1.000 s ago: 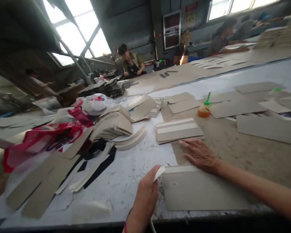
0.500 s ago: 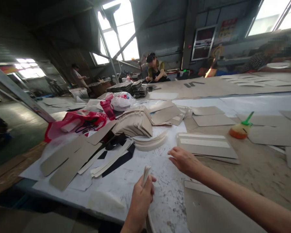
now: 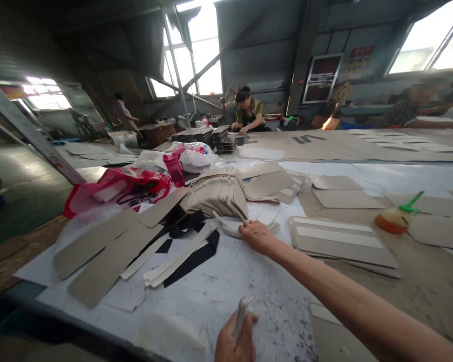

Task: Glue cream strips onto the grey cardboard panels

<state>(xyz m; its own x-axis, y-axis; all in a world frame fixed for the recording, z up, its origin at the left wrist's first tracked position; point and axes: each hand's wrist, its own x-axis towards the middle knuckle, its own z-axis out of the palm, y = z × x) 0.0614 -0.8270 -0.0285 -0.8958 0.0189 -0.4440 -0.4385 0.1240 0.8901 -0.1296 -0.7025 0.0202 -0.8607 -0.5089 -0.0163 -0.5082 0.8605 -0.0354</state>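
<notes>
My left hand (image 3: 234,338), low in the view, is closed around a thin bundle of pale strips (image 3: 241,314) whose ends stick up past the fingers. My right hand (image 3: 255,236) reaches out to a curved stack of pale strips (image 3: 229,229), its fingers closed over the middle of it. Behind that stack stands a fanned pile of grey-beige boards (image 3: 217,196). To the right lies a stack of boards with white bands (image 3: 340,241). Near my right forearm, a single board (image 3: 335,334) with a white band is partly hidden.
Long pale strips (image 3: 181,254) and black pieces (image 3: 196,259) lie left. Around them are loose boards (image 3: 113,261), a red bag (image 3: 98,191) and a pink cup (image 3: 173,168). A green-nozzled bottle (image 3: 394,221) stands right. A person (image 3: 249,113) works across the table.
My right hand has moved forward and left, from beside the banded boards onto the curved strips. My left hand still holds its bundle and appears lower. The view has shifted a little.
</notes>
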